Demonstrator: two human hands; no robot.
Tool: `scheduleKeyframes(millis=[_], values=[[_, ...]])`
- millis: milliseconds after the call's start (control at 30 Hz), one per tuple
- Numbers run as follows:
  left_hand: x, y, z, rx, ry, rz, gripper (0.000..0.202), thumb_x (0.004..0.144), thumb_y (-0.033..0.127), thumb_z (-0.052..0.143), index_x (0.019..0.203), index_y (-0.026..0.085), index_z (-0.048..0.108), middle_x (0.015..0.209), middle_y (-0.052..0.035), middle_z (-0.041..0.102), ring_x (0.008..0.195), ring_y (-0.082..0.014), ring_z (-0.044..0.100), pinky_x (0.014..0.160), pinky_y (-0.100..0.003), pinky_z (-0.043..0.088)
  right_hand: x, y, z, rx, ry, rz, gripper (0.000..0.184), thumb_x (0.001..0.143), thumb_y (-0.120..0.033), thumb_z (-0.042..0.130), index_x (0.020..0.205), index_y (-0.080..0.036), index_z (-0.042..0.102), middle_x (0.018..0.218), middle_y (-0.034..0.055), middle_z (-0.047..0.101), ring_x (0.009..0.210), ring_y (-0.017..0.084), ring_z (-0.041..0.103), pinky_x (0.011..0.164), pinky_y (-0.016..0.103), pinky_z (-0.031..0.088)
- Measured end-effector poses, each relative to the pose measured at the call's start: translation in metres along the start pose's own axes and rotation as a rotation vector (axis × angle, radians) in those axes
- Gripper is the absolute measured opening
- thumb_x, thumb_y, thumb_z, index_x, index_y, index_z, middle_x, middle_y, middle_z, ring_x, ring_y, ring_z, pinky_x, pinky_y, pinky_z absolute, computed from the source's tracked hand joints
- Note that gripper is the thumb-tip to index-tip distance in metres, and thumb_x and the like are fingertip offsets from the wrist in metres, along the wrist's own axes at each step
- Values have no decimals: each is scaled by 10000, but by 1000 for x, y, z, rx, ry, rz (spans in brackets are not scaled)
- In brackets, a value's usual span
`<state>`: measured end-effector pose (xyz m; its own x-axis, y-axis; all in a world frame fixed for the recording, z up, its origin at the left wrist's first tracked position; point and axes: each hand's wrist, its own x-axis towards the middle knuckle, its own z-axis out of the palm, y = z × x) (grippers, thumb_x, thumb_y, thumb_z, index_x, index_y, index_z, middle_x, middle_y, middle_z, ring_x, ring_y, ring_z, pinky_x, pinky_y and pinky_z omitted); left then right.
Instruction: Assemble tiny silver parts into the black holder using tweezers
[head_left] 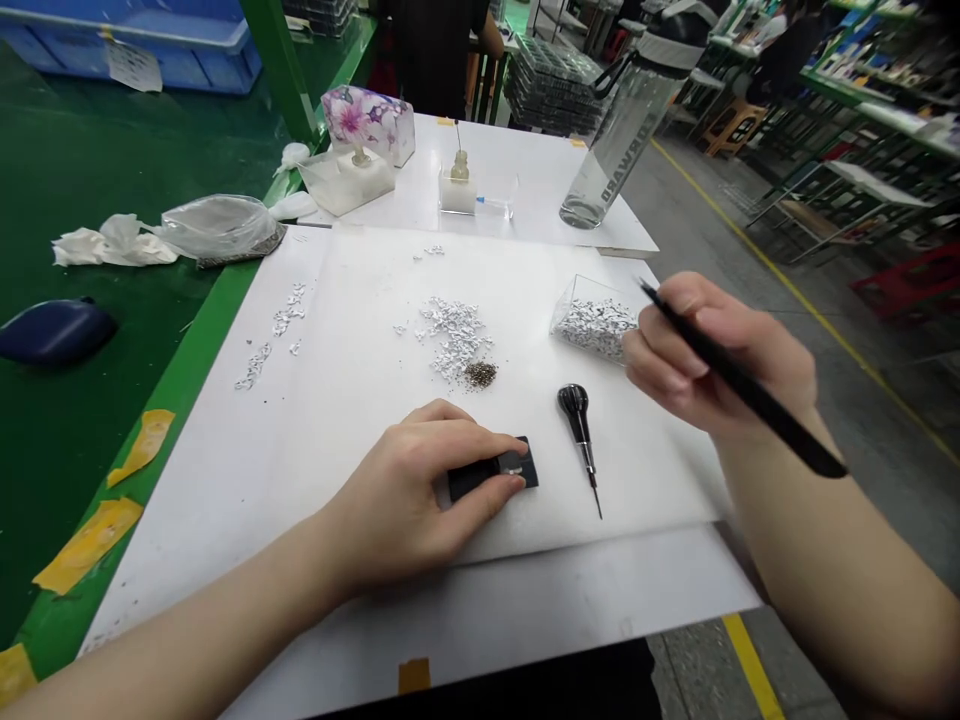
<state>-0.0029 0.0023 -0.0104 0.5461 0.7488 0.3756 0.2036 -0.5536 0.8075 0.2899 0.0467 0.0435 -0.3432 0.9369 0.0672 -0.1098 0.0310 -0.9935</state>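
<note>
My left hand [420,480] rests on the white mat, its thumb and index finger pinching a small black block [529,462] with a clear piece near the fingertips. Raised above the mat's right side, my right hand [720,350] grips black tweezers [757,395], their tips pointing up and left. Between the hands lies a black-handled screwdriver [576,415] with a thin shaft. Beyond my left hand are a heap of small silvery parts [454,335] and a little pile of tiny brownish parts [481,374]. A clear box [596,322] full of silvery parts sits beside my right hand.
A tall water bottle [630,130] stands at the back right. Farther back are a needle-topped bottle [460,168] in a clear holder and a floral box [371,122]. Plastic bags [217,225] lie at the left edge. More silvery bits [289,310] are scattered on the left.
</note>
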Motion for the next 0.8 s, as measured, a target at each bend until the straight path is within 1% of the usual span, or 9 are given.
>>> scheduleKeyframes(millis=[67,133,200,267,400,500,567,667,800], values=[[0,1,0,-16,-11,2,210,964,188,711,1157,165,791,965,-19,825,897,-168,691,908,-317,555,14,2,11,90,124,58,130,903,-401,727,877,-309,639,575,-78,544,575,117,577,461,225,401],[1,3,-1,-37,-20,-8,211,967,178,701,1162,164,782,967,-15,820,899,-164,684,923,-322,541,27,7,19,86,214,109,80,924,-394,631,910,-326,671,745,-66,707,801,145,709,555,254,487],[1,5,-2,-55,-25,-29,219,965,173,699,1168,163,779,983,-14,817,911,-164,672,917,-322,536,36,16,24,21,210,110,130,919,-415,603,971,-346,701,1011,-64,803,1097,196,745,680,298,579],[2,7,-4,-60,-37,-57,218,959,166,702,1162,160,781,985,-13,815,916,-168,659,900,-323,538,40,28,25,12,169,92,177,883,-411,693,1048,-351,722,1183,-56,806,1260,228,710,768,311,631],[5,11,-7,-52,-55,-93,207,942,135,712,1135,166,780,960,6,811,908,-162,648,871,-305,553,36,50,29,28,91,37,229,898,-437,842,1052,-307,735,992,-14,842,1019,194,799,742,262,657],[6,13,-8,-54,-70,-124,223,937,112,705,1137,184,776,987,17,810,933,-152,652,882,-282,564,29,57,33,-74,38,-4,181,1015,-451,730,1022,-271,747,859,4,830,831,167,798,748,271,648],[7,13,-9,-54,-72,-135,236,933,106,709,1143,195,772,1001,21,812,951,-150,656,886,-270,572,26,58,33,-185,-34,-26,233,1079,-448,624,1112,-268,767,905,32,824,855,178,788,763,296,646],[9,14,-9,-54,-76,-131,239,918,103,724,1132,198,773,986,23,816,946,-146,667,871,-251,590,25,55,28,-430,-155,-137,256,1085,-390,615,1267,-297,768,1120,65,778,998,201,754,867,333,640],[10,13,-9,-62,-71,-123,243,904,108,741,1127,201,772,970,23,818,930,-144,686,872,-249,603,27,52,23,-606,-211,-249,245,1057,-276,649,1250,-309,796,1167,67,761,1058,212,736,950,345,613]])
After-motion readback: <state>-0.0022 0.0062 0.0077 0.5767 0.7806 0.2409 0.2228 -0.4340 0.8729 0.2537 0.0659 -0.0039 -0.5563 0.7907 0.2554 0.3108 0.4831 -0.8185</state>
